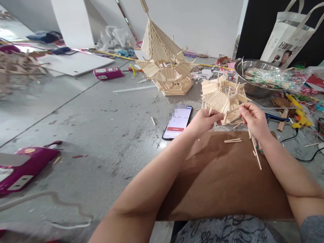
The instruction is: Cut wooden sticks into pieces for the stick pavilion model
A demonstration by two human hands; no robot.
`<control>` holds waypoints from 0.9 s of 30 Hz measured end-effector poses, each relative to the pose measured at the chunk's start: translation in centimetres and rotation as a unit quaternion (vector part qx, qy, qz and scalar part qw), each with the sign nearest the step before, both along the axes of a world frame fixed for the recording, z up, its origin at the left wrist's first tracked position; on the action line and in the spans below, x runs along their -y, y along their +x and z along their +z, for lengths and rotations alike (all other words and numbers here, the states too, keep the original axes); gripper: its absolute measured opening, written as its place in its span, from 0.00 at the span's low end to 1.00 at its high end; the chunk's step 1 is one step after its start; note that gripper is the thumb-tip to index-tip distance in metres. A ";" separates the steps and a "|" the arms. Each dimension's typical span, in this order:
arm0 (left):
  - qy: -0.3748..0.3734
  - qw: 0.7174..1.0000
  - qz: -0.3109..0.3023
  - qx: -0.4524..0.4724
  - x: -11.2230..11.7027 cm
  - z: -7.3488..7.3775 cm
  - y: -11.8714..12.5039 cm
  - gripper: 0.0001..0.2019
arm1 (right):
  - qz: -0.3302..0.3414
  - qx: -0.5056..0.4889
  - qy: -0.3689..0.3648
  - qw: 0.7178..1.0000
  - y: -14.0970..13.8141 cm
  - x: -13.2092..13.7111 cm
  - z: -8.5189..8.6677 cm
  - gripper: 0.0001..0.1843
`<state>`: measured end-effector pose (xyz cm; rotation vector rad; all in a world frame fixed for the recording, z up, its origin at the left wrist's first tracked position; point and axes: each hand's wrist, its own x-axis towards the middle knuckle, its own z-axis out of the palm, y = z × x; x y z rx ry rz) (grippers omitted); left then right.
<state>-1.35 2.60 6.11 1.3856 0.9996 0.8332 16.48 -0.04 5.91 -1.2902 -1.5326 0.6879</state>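
Observation:
A small pavilion model of thin wooden sticks (217, 98), with a sloping roof and upright posts, stands just beyond my hands. My left hand (206, 120) is closed in a pinch at its near left side, and a stick end (210, 111) shows by the fingers. Against the near right edge of the roof, my right hand (253, 118) pinches with thumb and forefinger; whatever is between them is too small to make out. Below the right hand lie several loose sticks (257, 152) on a brown board (215, 182), with a few short sticks (233, 140) nearby.
A taller stick tower (162, 44) stands behind. A phone (178, 123) with a running timer lies left of my hands. At the right are a metal bowl (253, 88) of bagged sticks, a yellow glue gun (301, 119) and cords. Purple power strips (108, 73) lie leftward.

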 end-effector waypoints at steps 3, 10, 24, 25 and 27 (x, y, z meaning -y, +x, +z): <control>-0.042 0.999 0.017 0.027 -1.3 -0.3 -0.5 0.09 | -0.040 0.206 0.130 0.969 0.6 -0.3 0.4 0.15; -0.067 0.996 0.028 0.059 -2.9 -0.9 -0.8 0.11 | 0.006 0.433 0.201 0.879 0.7 -1.9 0.8 0.19; -0.184 0.971 0.048 0.145 -3.5 -1.7 -0.9 0.09 | 0.028 0.472 0.229 0.851 -0.5 -4.0 0.1 0.19; -0.186 0.970 0.050 0.148 -3.4 -1.7 -0.9 0.09 | 0.029 0.473 0.230 0.850 -0.6 -4.1 0.1 0.19; -0.188 0.969 0.055 0.152 -3.4 -1.7 -0.8 0.10 | 0.035 0.476 0.228 0.849 -0.7 -4.1 0.3 0.19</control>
